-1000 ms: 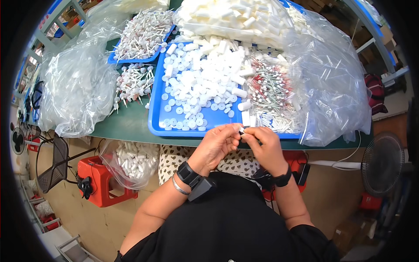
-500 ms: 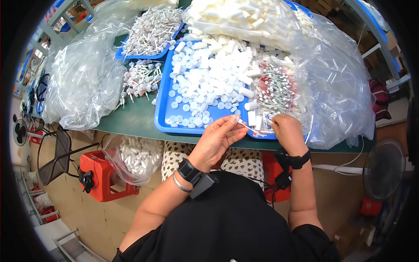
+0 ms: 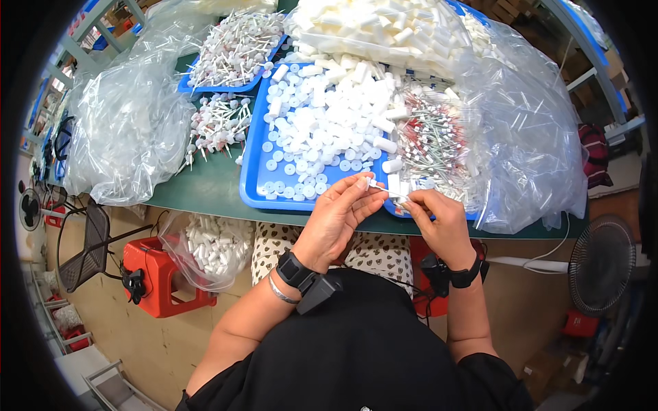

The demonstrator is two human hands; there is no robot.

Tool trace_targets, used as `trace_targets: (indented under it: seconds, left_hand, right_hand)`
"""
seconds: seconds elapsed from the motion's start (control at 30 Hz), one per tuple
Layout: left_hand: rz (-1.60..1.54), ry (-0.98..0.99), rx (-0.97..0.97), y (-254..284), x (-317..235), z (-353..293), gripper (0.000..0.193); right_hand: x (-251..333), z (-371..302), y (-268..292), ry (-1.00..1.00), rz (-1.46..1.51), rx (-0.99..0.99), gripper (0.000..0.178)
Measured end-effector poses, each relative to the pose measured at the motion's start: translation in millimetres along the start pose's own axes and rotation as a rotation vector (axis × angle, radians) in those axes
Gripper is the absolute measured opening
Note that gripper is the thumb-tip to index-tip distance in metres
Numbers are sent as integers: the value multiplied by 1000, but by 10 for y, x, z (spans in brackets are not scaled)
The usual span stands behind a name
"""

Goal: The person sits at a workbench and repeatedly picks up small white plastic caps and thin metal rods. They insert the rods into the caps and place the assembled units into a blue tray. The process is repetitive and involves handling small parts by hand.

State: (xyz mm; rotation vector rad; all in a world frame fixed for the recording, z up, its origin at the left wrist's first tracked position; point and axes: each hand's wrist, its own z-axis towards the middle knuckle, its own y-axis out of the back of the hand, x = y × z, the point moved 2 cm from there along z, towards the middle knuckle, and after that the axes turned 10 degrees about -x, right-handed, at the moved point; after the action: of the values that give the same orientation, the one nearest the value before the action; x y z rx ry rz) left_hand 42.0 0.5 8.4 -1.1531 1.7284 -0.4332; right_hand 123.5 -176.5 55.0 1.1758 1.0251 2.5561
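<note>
My left hand (image 3: 343, 212) pinches the upper end of a thin white stick (image 3: 386, 190) between thumb and fingertips, over the front edge of a blue tray (image 3: 252, 185). At the stick's other end, the thumb and forefinger of my right hand (image 3: 442, 222) are closed on it. A small white piece (image 3: 371, 181) shows at my left fingertips; its exact shape is too small to tell. Translucent white discs (image 3: 301, 179) and white cylinders (image 3: 385, 144) fill much of the tray. Beside them, to the right, lies a pile of thin sticks with white and red parts (image 3: 435, 140).
Finished-looking stick-and-disc pieces (image 3: 219, 123) lie left of the tray, with more in a smaller blue tray (image 3: 236, 88). Clear plastic bags (image 3: 127, 147) flank both sides. A bag of white cylinders (image 3: 216, 243) rests by a red stool (image 3: 161, 277). A fan (image 3: 603, 264) stands right.
My right hand has moved left and slightly down, toward my left hand, and its fingers now meet the stick. My left hand has stayed nearly in place, still pinching.
</note>
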Motion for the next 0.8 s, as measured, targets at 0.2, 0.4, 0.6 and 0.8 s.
trace_targets:
  seconds: [0.2,0.4,0.6,0.8]
  left_hand:
    - [46,-12,1,65,28,13,31]
    - [199,45,77,66,62,-25,37]
    - [265,69,91,82,55,-38,36]
    - [289,75,61,144,57,1,34]
  right_hand:
    - [22,-12,-55,4,-1,-1,10]
    - [8,13,-133,-134,213,125,10]
    - [-142,-20,-214,-765,821,402,20]
    - [-47,-67,-286,-606,663,254,18]
